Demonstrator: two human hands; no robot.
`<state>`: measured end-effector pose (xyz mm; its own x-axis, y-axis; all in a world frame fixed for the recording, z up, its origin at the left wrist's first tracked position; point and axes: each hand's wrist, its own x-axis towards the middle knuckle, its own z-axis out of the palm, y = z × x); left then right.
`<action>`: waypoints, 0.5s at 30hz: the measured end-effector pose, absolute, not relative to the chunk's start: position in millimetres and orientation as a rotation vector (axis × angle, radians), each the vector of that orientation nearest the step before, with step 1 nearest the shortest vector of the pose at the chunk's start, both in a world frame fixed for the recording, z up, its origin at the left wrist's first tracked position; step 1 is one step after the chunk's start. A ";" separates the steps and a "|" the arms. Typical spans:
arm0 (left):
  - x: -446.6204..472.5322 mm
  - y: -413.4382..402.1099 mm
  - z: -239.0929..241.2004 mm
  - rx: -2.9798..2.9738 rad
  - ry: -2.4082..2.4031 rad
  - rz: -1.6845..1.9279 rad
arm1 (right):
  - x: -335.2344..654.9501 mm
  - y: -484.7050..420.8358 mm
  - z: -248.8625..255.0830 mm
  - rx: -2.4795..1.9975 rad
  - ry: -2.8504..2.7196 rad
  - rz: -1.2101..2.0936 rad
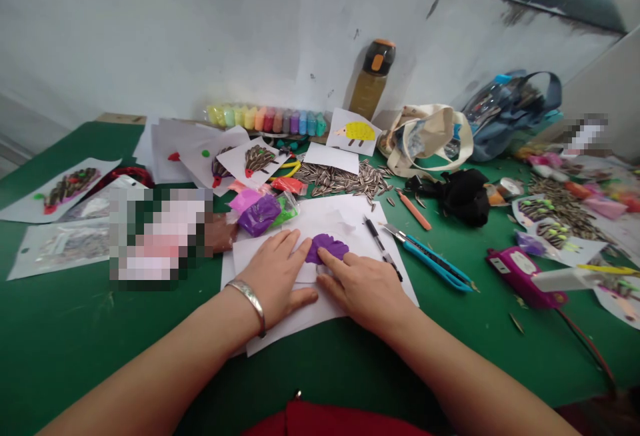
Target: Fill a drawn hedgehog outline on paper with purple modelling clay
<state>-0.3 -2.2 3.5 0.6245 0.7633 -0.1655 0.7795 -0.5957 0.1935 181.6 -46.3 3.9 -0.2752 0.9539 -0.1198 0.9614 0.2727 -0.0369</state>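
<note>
Left forearm (170, 356) and right forearm (470, 359) are slanting inward, both bare. Left hand (280, 273) is lying palm down, fingers pointing forward, thumb angling out to the side. From where I am standing, right hand (370, 289) is pointing its index finger leftward, thumb extending below, a gap separating the two.

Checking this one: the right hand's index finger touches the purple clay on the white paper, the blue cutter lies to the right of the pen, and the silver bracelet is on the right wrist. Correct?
Not quite: the head view shows the silver bracelet on the wrist of the left hand, not the right. The rest of your statement stands.
</note>
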 end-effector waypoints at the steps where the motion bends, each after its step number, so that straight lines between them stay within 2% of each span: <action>1: -0.3 -2.3 3.3 2.601 1.261 -0.099 | 181.8 -46.2 4.0 1.850 2.428 -0.157; 15: -1.5 -2.3 2.8 2.588 1.255 -0.069 | 193.1 -41.5 3.6 1.902 2.305 -0.127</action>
<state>-1.5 -2.3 2.8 0.6250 0.7648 -0.1564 0.7773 -0.5913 0.2151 193.1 -41.5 3.6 -0.1844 0.9682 -0.1689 0.9809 0.1921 0.0304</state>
